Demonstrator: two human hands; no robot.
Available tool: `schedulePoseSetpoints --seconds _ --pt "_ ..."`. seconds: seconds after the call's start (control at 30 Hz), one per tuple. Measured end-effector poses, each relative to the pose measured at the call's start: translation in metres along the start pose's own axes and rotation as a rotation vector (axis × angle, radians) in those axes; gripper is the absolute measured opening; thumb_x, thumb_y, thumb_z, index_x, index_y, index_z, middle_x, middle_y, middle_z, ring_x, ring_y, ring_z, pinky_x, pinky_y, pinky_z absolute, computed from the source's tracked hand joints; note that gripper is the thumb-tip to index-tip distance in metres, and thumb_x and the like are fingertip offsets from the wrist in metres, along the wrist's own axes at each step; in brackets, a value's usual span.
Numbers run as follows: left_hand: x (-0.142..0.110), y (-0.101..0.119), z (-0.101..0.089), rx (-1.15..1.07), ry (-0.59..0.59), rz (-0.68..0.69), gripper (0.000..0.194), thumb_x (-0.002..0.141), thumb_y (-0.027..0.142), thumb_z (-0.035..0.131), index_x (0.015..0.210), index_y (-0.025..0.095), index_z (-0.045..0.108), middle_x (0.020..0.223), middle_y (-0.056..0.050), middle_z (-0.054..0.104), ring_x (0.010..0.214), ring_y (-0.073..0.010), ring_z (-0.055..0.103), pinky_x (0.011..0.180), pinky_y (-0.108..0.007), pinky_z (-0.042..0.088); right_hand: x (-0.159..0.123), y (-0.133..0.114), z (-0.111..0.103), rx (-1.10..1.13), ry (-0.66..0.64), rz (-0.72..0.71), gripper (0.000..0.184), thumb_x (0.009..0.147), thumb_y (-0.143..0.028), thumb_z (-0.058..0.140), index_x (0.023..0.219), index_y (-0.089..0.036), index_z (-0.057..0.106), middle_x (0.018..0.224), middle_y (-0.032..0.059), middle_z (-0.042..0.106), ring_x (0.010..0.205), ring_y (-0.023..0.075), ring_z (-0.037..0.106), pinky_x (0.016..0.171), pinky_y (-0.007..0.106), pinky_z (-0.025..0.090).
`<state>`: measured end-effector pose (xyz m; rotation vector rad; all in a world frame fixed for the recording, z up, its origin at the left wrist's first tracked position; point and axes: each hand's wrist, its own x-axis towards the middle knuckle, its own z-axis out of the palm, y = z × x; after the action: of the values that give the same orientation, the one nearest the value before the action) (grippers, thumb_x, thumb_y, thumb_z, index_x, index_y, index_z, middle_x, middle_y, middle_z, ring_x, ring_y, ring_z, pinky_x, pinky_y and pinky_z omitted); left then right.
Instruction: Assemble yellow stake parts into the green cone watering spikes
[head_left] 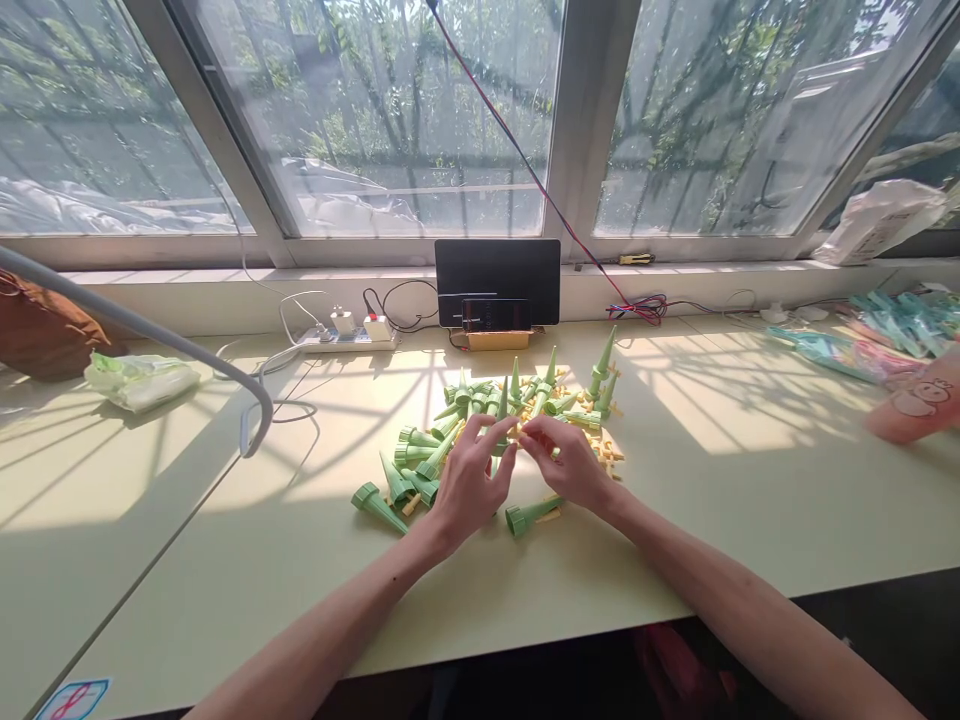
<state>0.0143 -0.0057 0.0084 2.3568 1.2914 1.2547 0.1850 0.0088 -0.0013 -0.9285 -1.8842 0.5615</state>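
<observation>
A heap of green cone-shaped plastic spikes [480,410] lies on the pale table [225,560], mixed with small yellow pieces [604,452]. Both of my hands hover over the front of the heap. My left hand [472,480] has its fingers curled, its fingertips pinching toward those of my right hand [566,462]. Between the two sets of fingertips is something small that I cannot make out. One green spike [529,516] lies just below my right hand, and another green spike [377,506] lies left of my left wrist.
A black tablet [498,280] and a phone [495,314] stand against the window sill. A power strip [346,338] with cables lies to the left, beside a plastic bag [139,380] and a grey lamp arm [150,335]. Coloured clips [892,330] lie far right.
</observation>
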Motion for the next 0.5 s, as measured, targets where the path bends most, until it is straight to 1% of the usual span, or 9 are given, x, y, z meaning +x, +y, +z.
schedulePoseSetpoints --seconds 0.17,0.37,0.5 --pt "-0.0001 -0.0002 0.0006 -0.008 0.010 0.013 0.027 0.093 0.024 0.052 0.119 0.023 0.059 0.102 -0.004 0.056 0.046 -0.0011 0.041 0.048 -0.020 0.040 -0.0001 -0.0008 -0.0009 -0.015 -0.006 -0.001 0.018 0.096 -0.028 0.048 0.084 -0.019 0.056 0.068 0.0004 0.055 0.060 0.0126 0.048 0.053 0.024 0.037" --pt "-0.0016 -0.0003 0.0003 -0.013 0.003 0.006 0.028 0.092 0.024 0.052 0.119 0.022 0.058 0.103 -0.004 0.055 0.045 -0.0004 0.040 0.048 -0.019 0.040 0.0012 -0.0021 -0.0027 -0.045 -0.023 -0.015 0.021 0.096 -0.026 0.046 0.077 -0.019 0.051 0.062 -0.0026 0.045 0.055 0.0113 0.037 0.053 0.024 0.031" --pt "-0.0020 -0.0008 0.0005 -0.012 0.007 0.008 0.028 0.092 0.024 0.052 0.119 0.023 0.058 0.103 -0.004 0.056 0.044 0.0001 0.040 0.048 -0.019 0.041 0.0014 -0.0023 -0.0027 -0.051 -0.030 -0.023 0.022 0.096 -0.024 0.045 0.074 -0.019 0.049 0.062 -0.0033 0.041 0.055 0.0109 0.035 0.053 0.024 0.030"
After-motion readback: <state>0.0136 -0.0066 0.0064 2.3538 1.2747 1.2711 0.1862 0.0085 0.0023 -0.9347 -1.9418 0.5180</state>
